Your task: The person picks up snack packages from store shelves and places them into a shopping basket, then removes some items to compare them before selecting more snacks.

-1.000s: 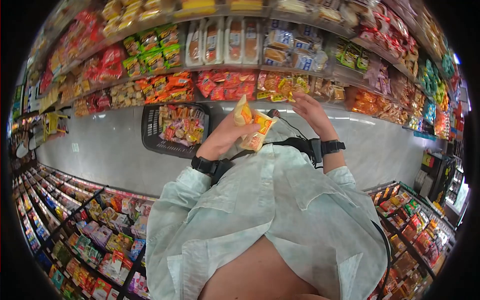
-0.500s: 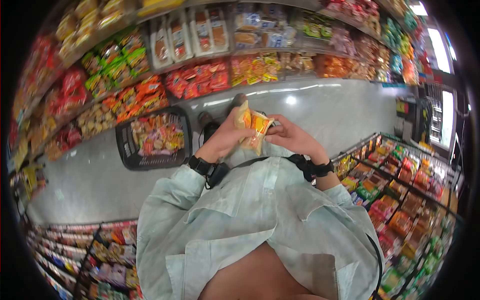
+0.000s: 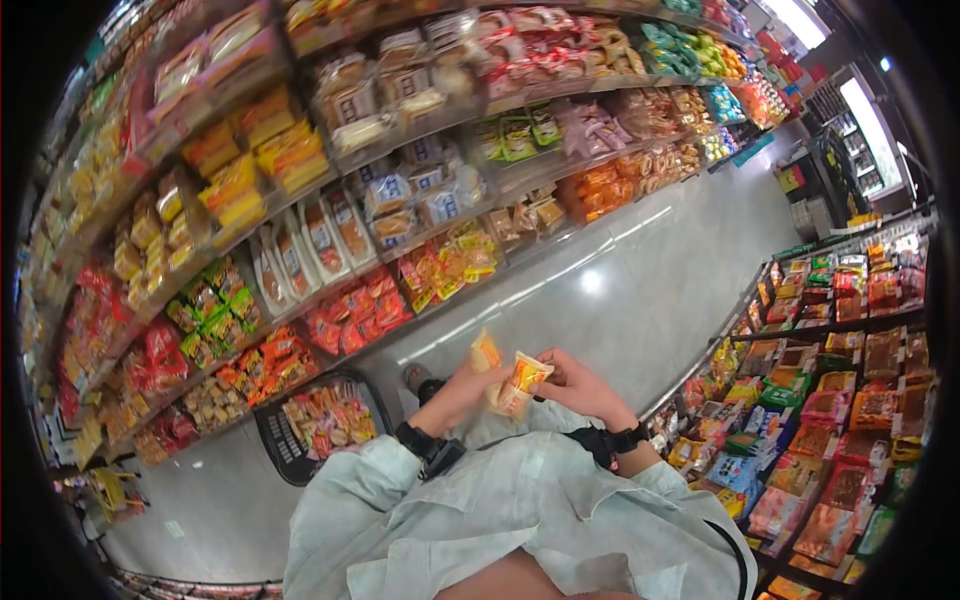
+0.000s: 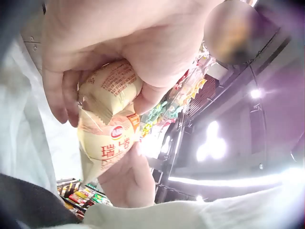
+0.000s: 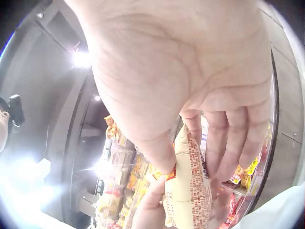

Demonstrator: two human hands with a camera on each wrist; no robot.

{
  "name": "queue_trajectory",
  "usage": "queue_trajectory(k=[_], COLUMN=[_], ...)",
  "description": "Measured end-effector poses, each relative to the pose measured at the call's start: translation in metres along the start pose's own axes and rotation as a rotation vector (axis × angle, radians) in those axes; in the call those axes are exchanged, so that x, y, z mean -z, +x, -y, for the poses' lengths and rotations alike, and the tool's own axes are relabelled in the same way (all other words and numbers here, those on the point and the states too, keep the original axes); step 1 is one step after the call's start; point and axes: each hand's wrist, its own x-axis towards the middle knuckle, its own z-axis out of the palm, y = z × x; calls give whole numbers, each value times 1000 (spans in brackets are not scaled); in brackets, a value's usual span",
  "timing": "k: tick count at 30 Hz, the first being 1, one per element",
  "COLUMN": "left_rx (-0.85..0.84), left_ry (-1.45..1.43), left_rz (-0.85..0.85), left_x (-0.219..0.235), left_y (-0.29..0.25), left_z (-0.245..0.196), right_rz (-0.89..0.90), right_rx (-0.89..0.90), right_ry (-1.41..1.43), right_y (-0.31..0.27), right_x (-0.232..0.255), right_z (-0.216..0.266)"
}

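Observation:
Two puffy cream-and-orange snack packets are held in front of the shirt. My left hand (image 3: 459, 393) grips them, one packet (image 3: 485, 352) on its far side and the other packet (image 3: 518, 386) on the side by my right hand. In the left wrist view the fingers of my left hand (image 4: 119, 43) curl round the upper packet (image 4: 112, 88), with the printed packet (image 4: 110, 140) below it. My right hand (image 3: 583, 386) pinches the near packet's edge; in the right wrist view the thumb and forefinger of my right hand (image 5: 181, 95) are at the top of the packet (image 5: 188, 186).
A dark basket (image 3: 267, 432) full of small packets stands on the grey floor (image 3: 640, 270) at the left. Tiered shelves of bagged snacks (image 3: 360, 312) run along the far side. Another display of packets (image 3: 780, 420) is at the right.
My right hand has come in from the shelf side to the packet in my left hand and now pinches it. The head view has turned and tilted, showing more upper shelving.

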Motion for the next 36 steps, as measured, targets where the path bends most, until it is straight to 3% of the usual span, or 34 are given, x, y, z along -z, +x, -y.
queue_trajectory(k=[7,14,17,24,30,32,36], left_rx=[122,165,159,276,334,293,250], left_ry=[-25,73,179,448,475,497,610], left_rz=[-35,38,83,238,327,414,380], left_x=[-116,-193,-213,-247,-281,-285,-296], left_y=[42,97,122,171,227,254,302], left_z=[25,36,41,32,6,-1,-39], right_rz=[-16,-157,-224,-366,-587,-599,-608], right_rx=[64,142,134,201,142,96,85], right_ry=[-108,-36,-43,276,434,417,358], right_y=[-56,-112,-131,-156,-156,-145,-112], right_x=[107,180,200,217,240,256,296], right_z=[-29,-54,-71,-122,-105,-114,-96])
